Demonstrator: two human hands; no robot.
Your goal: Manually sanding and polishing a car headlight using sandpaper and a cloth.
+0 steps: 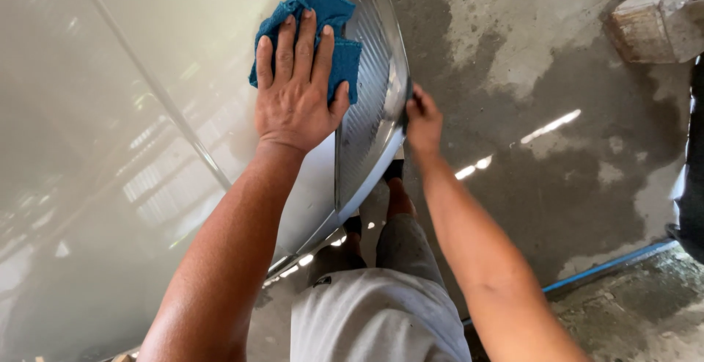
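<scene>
My left hand (297,87) lies flat, fingers spread, pressing a blue cloth (334,35) onto the pale, glossy car body (132,149) right beside a ribbed, clear headlight (374,105). My right hand (423,121) grips the headlight's outer edge from the right side. Both forearms reach up from the bottom of the view. Part of the cloth is hidden under my left hand.
Wet, patchy concrete floor (535,112) spreads to the right. A worn block (660,17) sits at the top right, and a blue hose or strip (609,265) runs along the floor lower right. My legs and sandalled feet (392,178) stand close below the car's front edge.
</scene>
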